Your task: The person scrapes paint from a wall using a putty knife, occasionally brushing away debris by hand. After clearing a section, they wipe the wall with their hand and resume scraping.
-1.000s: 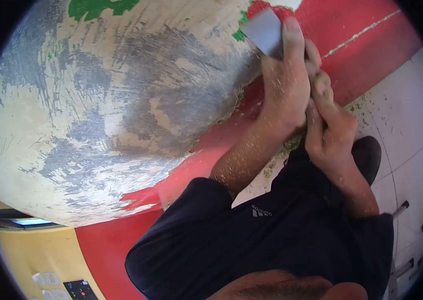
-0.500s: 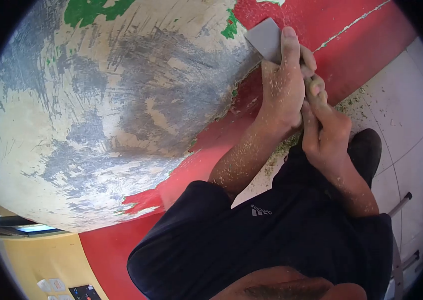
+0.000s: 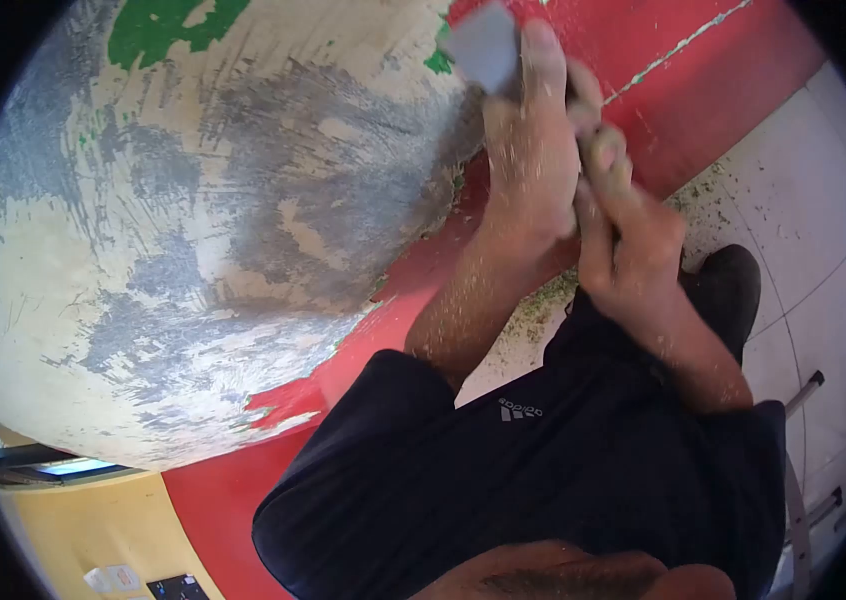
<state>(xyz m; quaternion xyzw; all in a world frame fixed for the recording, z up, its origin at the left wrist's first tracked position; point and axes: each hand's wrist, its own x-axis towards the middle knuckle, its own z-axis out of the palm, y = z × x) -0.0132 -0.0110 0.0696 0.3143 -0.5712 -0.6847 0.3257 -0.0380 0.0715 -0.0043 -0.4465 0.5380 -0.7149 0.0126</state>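
A paint scraper with a broad, flat grey blade (image 3: 484, 50) lies against the painted wall, beside the edge of the red paint (image 3: 643, 50). My left hand (image 3: 531, 165) is closed round it near the blade, thumb stretched along the top. Behind it, my right hand (image 3: 633, 225) is closed on the lower part of the handle, which the fingers mostly hide. Paint flakes cling to both forearms. Left of the blade, the scraped surface (image 3: 293, 200) shows grey and cream patches, with a green paint remnant (image 3: 168, 30) near the top.
Paint flakes (image 3: 533, 318) are scattered over the pale tiled floor (image 3: 793, 220) beside the wall. My dark shoe (image 3: 728, 295) stands close to them. Dark-tipped metal legs (image 3: 805, 392) are at the right. A yellow wall section (image 3: 93, 520) with papers is at lower left.
Both hands and the scraper have moved up and left along the wall, and the blade is now blurred. My grip on the scraper looks the same.
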